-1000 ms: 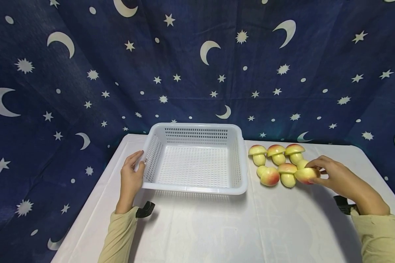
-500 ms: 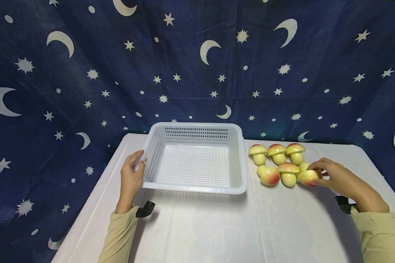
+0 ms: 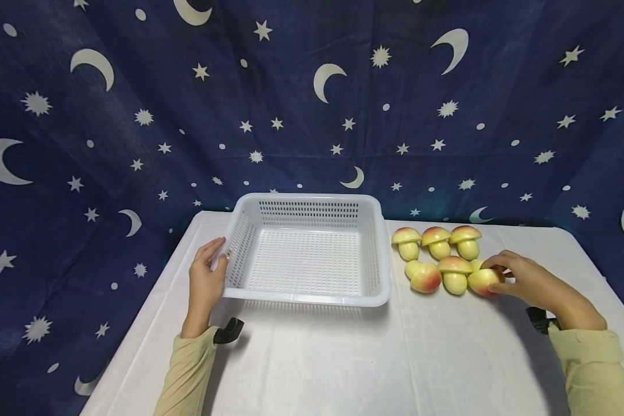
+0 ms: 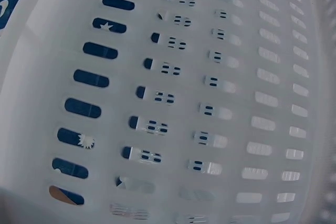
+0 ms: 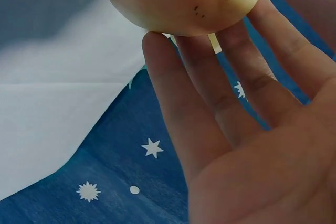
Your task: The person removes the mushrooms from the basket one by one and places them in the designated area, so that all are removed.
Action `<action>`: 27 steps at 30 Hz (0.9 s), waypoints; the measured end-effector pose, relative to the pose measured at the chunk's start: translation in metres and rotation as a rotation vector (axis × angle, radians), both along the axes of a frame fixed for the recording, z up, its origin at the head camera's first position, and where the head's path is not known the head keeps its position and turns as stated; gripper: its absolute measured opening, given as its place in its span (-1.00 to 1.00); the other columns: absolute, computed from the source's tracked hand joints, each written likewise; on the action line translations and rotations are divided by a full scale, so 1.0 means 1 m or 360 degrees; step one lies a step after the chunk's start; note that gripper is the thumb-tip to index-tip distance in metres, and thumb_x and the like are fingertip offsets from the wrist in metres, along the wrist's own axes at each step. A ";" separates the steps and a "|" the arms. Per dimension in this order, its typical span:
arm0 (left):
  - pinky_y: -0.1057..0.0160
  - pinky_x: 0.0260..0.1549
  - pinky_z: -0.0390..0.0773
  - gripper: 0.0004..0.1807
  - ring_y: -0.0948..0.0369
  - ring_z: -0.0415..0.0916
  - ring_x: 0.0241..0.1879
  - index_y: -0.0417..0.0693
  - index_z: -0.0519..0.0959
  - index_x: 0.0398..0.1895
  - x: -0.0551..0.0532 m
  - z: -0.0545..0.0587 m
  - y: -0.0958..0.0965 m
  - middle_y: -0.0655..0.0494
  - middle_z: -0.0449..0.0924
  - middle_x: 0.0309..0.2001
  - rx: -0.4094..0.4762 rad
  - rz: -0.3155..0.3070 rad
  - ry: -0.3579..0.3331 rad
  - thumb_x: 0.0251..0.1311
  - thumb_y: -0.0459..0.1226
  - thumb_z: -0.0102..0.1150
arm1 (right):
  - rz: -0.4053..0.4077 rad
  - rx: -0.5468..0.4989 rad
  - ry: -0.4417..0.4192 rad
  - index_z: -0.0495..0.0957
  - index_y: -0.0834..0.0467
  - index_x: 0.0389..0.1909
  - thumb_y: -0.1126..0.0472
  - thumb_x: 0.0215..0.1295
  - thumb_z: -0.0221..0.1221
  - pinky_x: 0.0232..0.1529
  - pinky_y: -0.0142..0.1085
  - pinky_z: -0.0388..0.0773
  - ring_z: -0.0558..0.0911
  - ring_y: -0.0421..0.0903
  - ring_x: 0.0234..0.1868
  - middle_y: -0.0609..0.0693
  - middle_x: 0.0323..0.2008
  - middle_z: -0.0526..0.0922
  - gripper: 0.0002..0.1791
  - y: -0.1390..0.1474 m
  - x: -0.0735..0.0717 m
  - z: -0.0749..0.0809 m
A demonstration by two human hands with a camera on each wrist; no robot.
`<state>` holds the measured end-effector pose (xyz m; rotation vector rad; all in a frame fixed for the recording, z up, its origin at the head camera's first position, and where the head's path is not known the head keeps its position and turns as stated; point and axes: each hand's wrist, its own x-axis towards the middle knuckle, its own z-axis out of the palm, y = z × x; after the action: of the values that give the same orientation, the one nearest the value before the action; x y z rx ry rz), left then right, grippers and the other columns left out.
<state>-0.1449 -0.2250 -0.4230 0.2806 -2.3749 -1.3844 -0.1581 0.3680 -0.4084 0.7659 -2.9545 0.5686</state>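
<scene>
At the near row's right end my right hand [image 3: 525, 280] holds a toy mushroom [image 3: 482, 281] by its red-and-yellow cap, thumb on the near side and fingers on the far side. The right wrist view shows the rounded cap [image 5: 184, 1] against several fingertips [image 5: 156, 43]. Its pale stem points away from me, partly hidden by the hand. My left hand [image 3: 207, 280] rests against the left side of a white perforated basket [image 3: 307, 299], thumb and fingers loosely spread. Slotted basket wall [image 4: 184, 82] fills the left wrist view.
Beside the held mushroom lie a middle mushroom [image 3: 455, 277] and a left one [image 3: 424, 277]. A far row holds three more: left [image 3: 408, 242], middle [image 3: 437, 241] and right [image 3: 466, 241]. Behind the white-covered table [image 3: 343, 358] hangs a blue moon-and-star cloth [image 3: 291, 86].
My right hand has shifted the held mushroom slightly, its cap turning and moving a little nearer to me beside the middle one. My left hand stays at the basket.
</scene>
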 end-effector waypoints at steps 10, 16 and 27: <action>-0.12 0.44 0.17 -0.54 -0.06 0.22 0.43 -0.26 0.45 0.31 0.001 0.000 0.000 -0.12 0.36 0.36 -0.0004 0.0005 -0.0015 0.35 -0.46 -0.07 | -0.0038 0.0045 -0.0055 0.58 0.32 -0.05 0.29 -0.03 0.47 -0.34 -0.41 0.43 0.36 -0.38 -0.27 -0.10 -0.27 0.49 -0.52 -0.002 0.002 0.002; -0.13 0.44 0.18 -0.54 -0.07 0.22 0.43 -0.25 0.45 0.32 0.002 -0.001 -0.001 -0.12 0.35 0.37 -0.0018 0.0004 -0.0017 0.35 -0.45 -0.06 | -0.0089 0.0065 -0.0136 0.56 0.34 0.01 0.22 0.00 0.47 -0.22 -0.44 0.40 0.47 -0.13 -0.15 0.08 -0.16 0.58 -0.46 -0.004 0.000 0.005; -0.14 0.43 0.18 -0.54 -0.08 0.23 0.43 -0.25 0.46 0.31 0.000 0.000 0.000 -0.13 0.35 0.36 -0.0028 0.0001 -0.0019 0.35 -0.46 -0.07 | -0.0106 0.0006 -0.0177 0.50 0.42 0.06 0.26 0.03 0.44 0.02 0.17 0.40 0.45 0.35 0.09 0.39 0.03 0.52 -0.42 -0.006 0.001 0.005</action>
<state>-0.1447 -0.2253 -0.4227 0.2852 -2.3952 -1.3647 -0.1570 0.3616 -0.4035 0.6539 -3.0693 0.6206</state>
